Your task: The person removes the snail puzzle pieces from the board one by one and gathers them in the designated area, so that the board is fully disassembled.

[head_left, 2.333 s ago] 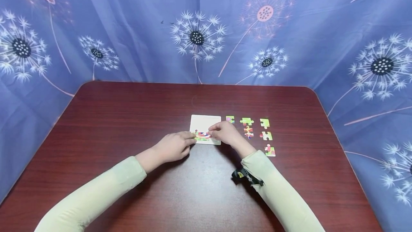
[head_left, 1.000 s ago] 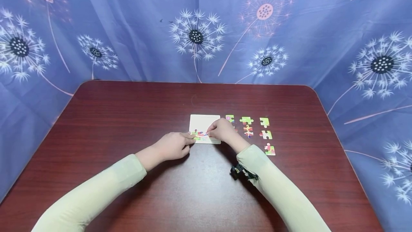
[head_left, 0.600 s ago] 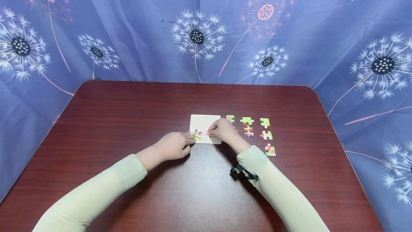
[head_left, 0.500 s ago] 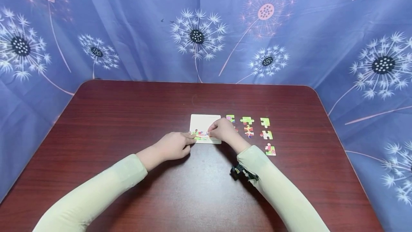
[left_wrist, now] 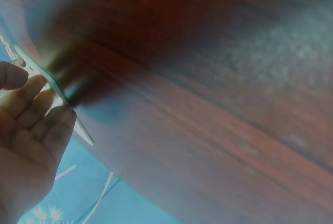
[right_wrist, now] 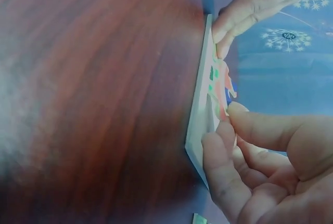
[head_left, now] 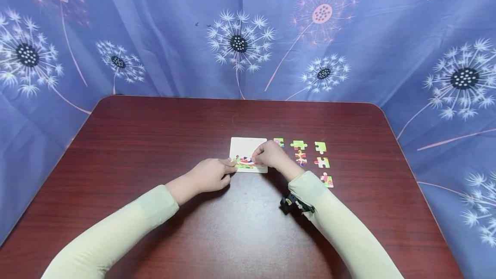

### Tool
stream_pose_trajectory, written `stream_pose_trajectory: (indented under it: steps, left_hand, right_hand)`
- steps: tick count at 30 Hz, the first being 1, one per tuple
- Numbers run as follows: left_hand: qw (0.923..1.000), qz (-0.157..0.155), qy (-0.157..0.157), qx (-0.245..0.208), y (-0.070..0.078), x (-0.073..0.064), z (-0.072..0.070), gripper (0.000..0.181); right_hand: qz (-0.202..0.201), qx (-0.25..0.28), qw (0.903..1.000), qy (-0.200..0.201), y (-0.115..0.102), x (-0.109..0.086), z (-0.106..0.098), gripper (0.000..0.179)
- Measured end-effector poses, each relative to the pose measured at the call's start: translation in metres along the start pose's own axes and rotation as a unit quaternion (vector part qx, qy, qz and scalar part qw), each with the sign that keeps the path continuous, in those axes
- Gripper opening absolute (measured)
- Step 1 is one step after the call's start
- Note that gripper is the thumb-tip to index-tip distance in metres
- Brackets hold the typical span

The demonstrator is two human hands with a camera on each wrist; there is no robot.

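A white puzzle tray (head_left: pixel 248 144) lies on the table, with colourful jigsaw pieces along its near side. My left hand (head_left: pixel 207 175) rests at the tray's left edge, its extended fingers touching the green piece (head_left: pixel 235 161) there. With thumb and fingertips, my right hand (head_left: pixel 272 155) pinches a red, white and blue jigsaw piece (head_left: pixel 246 161) beside it. In the right wrist view this jigsaw piece (right_wrist: pixel 222 86) stands slightly raised above the tray (right_wrist: pixel 199 115), and other fingers sit at the tray's edge. The left wrist view shows my left hand (left_wrist: pixel 31 130) against the tray's rim.
Right of the tray, several loose jigsaw pieces lie in rough columns, among them a green one (head_left: pixel 299 144), a red and yellow one (head_left: pixel 300 158) and a pink and green one (head_left: pixel 327 180). A patterned blue curtain (head_left: pixel 170 33) hangs behind the brown table (head_left: pixel 155 128).
The left hand's fingers have spread, with the index finger now extended on the pieces. The pinched piece's tilt has varied, glare whitening it and then clearing. Both hands stay at the tray.
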State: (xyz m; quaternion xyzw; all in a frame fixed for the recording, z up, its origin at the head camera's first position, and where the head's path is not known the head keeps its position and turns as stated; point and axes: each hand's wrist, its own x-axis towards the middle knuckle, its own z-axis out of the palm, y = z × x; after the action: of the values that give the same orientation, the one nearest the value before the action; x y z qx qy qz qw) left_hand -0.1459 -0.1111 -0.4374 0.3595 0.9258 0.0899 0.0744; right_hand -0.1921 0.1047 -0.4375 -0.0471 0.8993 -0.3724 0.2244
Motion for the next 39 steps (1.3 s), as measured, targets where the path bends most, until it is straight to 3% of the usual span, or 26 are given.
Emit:
stream_pose_trajectory:
  steps: [7, 18, 30, 39]
  left_hand:
    - [1.0000, -0.006, -0.003, -0.003, 0.000, 0.000, 0.001, 0.039]
    - [1.0000, -0.005, 0.001, 0.001, 0.000, -0.001, 0.002, 0.039]
    - [0.9999, -0.001, 0.007, 0.007, 0.000, -0.001, 0.003, 0.039]
    - [0.9999, -0.004, 0.011, 0.005, -0.002, -0.002, 0.005, 0.039]
  right_hand:
    - [0.012, 0.011, 0.9997, -0.018, 0.000, 0.001, -0.003, 0.013]
    - [-0.002, 0.007, 0.9996, -0.026, 0.005, -0.007, -0.017, 0.015]
    - [-0.025, 0.016, 0.9992, -0.027, 0.038, -0.026, -0.042, 0.015]
    - [-0.029, -0.004, 0.9989, -0.035, 0.058, -0.043, -0.062, 0.012]
